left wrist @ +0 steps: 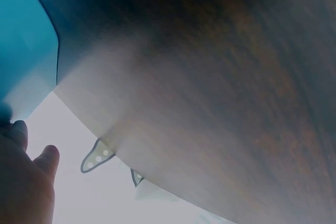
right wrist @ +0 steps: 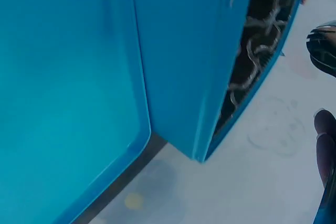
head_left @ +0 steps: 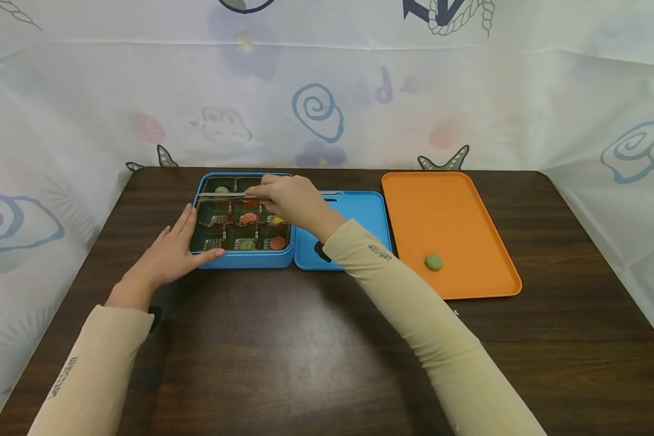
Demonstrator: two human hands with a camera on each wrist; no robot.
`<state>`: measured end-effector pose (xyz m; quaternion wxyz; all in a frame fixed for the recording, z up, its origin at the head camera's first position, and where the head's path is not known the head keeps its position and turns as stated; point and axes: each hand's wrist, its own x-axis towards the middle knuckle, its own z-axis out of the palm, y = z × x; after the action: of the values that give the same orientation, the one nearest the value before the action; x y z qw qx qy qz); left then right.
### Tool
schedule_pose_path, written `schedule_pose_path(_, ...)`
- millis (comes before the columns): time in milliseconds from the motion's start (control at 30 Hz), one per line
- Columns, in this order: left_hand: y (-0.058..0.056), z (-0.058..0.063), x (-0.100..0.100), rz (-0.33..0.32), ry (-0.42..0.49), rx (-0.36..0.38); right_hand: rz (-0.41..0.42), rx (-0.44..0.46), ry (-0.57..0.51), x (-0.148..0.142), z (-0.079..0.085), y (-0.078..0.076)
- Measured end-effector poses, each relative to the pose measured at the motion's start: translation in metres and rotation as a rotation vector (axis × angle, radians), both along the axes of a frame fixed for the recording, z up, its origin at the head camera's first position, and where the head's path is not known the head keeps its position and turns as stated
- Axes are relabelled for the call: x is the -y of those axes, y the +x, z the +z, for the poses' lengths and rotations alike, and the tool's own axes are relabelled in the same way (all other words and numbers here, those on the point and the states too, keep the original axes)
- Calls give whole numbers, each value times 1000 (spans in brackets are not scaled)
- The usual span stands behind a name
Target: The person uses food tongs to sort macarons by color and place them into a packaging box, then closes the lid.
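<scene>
My right hand (head_left: 291, 200) grips a long, thin, shiny metal utensil (head_left: 223, 195) over the blue box (head_left: 251, 260); its rounded metal end (right wrist: 323, 48) shows in the right wrist view. Which kind of utensil it is, I cannot tell. Inside the box is a dark tray with several compartments. Small coloured pieces lie in some: a pink-orange piece (head_left: 247, 218), a green piece (head_left: 245, 244), an orange-red disc (head_left: 277, 243) and a pale green piece (head_left: 221, 190). With fingers straight, my left hand (head_left: 169, 251) rests along the box's left side, its thumb at the front rim.
Right of the box lies a flat blue lid (head_left: 362, 224), partly under my right forearm. Beyond it is an orange tray (head_left: 469, 230) holding one green disc (head_left: 433, 262). All stand on a dark wooden table (head_left: 261, 351) before a patterned white cloth (head_left: 360, 72).
</scene>
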<state>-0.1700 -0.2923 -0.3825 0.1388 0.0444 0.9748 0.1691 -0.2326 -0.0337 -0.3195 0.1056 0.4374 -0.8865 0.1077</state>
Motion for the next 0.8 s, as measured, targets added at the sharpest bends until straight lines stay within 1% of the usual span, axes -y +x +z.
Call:
schedule_pose_path(233, 2, 1, 0, -6, 3, 3, -22, 48, 44, 17, -6, 3)
schedule_pose_path(467, 2, 2, 0, -11, 5, -7, -24, 31, 76, 24, -13, 3)
schedule_pose_path(633, 1, 2, -1, -8, 2, 0, -28, 44, 67, 25, -17, 2)
schedule_pose_path(800, 1, 1, -1, -6, 0, 5, -27, 31, 61, 26, -20, 2)
